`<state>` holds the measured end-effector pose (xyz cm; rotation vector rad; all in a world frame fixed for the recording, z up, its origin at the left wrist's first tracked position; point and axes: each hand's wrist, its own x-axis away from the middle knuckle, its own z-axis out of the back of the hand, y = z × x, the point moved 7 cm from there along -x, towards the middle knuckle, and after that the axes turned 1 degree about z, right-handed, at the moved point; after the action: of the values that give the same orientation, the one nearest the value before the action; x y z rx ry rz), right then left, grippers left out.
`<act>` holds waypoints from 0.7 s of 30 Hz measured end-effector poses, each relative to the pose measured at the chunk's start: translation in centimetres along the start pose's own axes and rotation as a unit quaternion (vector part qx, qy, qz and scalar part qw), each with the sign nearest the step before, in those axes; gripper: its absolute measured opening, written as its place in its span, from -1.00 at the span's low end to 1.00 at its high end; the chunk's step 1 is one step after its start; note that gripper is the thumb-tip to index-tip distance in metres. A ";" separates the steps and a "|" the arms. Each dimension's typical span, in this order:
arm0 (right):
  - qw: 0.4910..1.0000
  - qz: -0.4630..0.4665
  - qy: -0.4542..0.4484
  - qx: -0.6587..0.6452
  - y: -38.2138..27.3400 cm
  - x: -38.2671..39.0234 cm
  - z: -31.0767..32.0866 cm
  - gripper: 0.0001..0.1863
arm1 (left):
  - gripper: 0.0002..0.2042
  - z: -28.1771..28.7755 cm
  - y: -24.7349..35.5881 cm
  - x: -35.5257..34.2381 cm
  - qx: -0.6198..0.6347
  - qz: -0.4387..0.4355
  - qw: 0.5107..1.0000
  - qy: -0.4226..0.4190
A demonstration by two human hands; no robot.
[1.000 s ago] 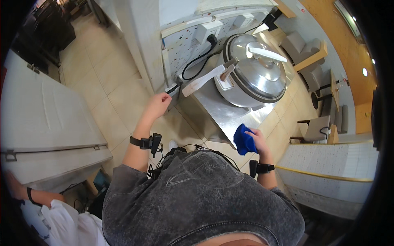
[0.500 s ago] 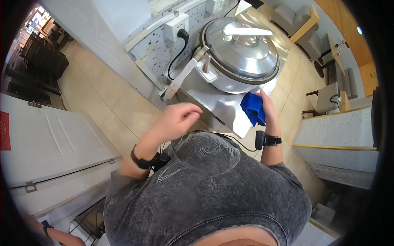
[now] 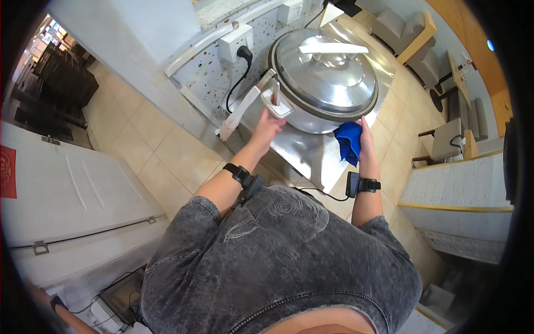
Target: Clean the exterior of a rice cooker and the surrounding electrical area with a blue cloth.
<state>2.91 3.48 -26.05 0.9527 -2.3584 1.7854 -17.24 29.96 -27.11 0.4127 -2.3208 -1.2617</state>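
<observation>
A large round rice cooker [image 3: 311, 122] with a shiny metal lid [image 3: 328, 78] and a white bar handle [image 3: 334, 49] stands on a metal-topped stand [image 3: 300, 153]. On its left side is a white side handle [image 3: 277, 104]; my left hand [image 3: 268, 131] grips there from below, fingertips partly hidden. My right hand [image 3: 366, 146] holds a bunched blue cloth [image 3: 348, 142] against the cooker's lower right side, fingers closed round it. Beside the cooker's left, a long white handle-like piece [image 3: 240, 114] slants down past the stand's edge.
A black plug [image 3: 245, 53] with its cord sits in a wall socket [image 3: 235, 43] behind the cooker. At left is a white cabinet [image 3: 83, 195]. Chairs [image 3: 445, 136] and a low partition [image 3: 456, 183] stand at right. Another person's arm [image 3: 69, 317] shows at lower left.
My left hand has moved forward and right, from free air to the cooker's side handle. My right hand and the cloth have shifted slightly right, close against the cooker.
</observation>
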 end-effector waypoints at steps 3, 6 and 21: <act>1.000 0.027 -0.005 0.001 -2.1 0.7 -1.8 -0.55 | -0.38 -0.1 -0.6 0.6 0.007 0.016 1.000 0.016; 1.000 0.019 0.021 0.001 -2.9 1.0 -1.2 -0.56 | -0.63 0.1 1.7 0.7 0.004 0.084 0.996 0.040; 0.998 0.050 0.037 0.006 -2.6 -1.4 1.4 -0.63 | -0.73 1.4 -1.7 -1.8 -0.006 0.015 0.999 0.052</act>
<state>5.76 2.44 -24.86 0.7695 -2.3924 1.8363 -16.43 30.86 -29.66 0.4281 -2.2236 -1.2096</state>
